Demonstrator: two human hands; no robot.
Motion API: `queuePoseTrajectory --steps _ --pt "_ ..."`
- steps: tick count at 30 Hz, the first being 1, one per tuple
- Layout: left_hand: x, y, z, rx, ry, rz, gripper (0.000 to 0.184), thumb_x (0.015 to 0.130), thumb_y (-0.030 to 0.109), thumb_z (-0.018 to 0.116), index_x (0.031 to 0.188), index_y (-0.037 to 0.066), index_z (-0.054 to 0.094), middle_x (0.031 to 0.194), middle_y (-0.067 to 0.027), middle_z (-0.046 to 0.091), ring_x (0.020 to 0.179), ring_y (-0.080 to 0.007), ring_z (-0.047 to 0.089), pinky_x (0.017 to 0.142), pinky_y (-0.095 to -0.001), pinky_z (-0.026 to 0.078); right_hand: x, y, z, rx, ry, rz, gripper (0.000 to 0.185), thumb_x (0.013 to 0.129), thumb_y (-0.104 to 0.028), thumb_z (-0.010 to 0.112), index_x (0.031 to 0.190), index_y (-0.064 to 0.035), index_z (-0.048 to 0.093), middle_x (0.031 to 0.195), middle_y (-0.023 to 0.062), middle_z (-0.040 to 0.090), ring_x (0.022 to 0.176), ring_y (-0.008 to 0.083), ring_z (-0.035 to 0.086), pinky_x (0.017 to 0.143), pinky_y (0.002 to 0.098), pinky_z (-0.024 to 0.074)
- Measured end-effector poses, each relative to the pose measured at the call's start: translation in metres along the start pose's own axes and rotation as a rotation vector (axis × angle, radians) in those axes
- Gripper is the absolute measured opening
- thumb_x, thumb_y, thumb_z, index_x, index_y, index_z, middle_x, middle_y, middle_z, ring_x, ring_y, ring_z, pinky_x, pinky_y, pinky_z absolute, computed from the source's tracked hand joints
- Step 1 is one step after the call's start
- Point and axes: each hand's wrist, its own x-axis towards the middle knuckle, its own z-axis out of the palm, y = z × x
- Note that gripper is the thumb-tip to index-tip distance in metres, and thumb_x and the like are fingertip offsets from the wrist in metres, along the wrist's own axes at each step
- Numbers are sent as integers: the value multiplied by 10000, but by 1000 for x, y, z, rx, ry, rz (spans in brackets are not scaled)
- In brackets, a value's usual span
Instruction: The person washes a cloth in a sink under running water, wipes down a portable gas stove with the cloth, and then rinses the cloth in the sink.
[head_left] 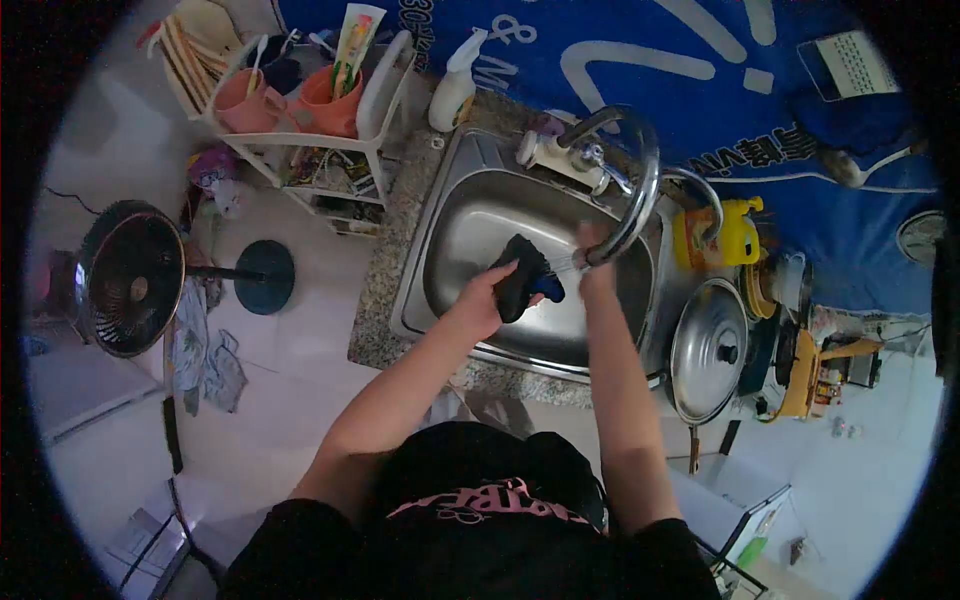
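Over the sink basin, my left hand is closed around a bunched dark cloth. A dark blue part of the cloth hangs from its right side, and its exact kind I cannot make out. Beside the cloth, a chrome faucet spout arches over the basin and water sprays from its end onto the cloth. At the end of the spout is my right hand, partly covered by it. Motion smears its fingers, so whether they grip the spout is unclear.
A spray bottle stands behind the sink's left corner. Right of the sink are a yellow jug and a large pan lid. A white rack with pink mugs is at left, near a standing fan.
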Motion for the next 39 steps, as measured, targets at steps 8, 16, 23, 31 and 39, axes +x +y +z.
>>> queuePoseTrajectory --steps 8,16,23,31,39 --pt "44 -2 -52 165 -12 58 269 883 262 552 1078 78 555 986 -62 602 867 -178 584 733 -305 487 -110 39 68 -749 8 -545 239 803 -206 650 928 -10 593 768 107 633 663 217 574 649 334 458" --pt "49 -15 -15 189 26 -45 227 917 301 489 994 105 570 986 -46 603 919 -188 574 829 -324 460 -85 12 58 -847 294 -427 304 856 -300 565 1048 -65 549 856 168 638 757 368 612 669 433 470" --pt "56 -44 -17 304 247 -58 334 858 361 576 1065 99 575 1039 -39 613 943 -187 578 821 -326 454 -57 40 22 -979 141 -327 344 838 -300 566 1077 -57 619 867 176 647 730 315 627 609 425 484" --pt "48 -50 -5 361 188 -65 483 789 409 653 1141 113 507 1069 -72 579 972 -168 556 847 -353 464 -36 63 -7 -1223 96 -509 432 837 -400 530 1088 -58 612 803 192 630 721 341 612 628 462 472" --pt "32 4 -26 1059 307 111 440 787 348 639 1070 24 546 903 -79 609 723 -156 590 620 -296 474 -66 -6 -10 -474 -198 -201 370 787 -317 684 1005 -27 612 896 178 616 908 294 599 760 322 460"
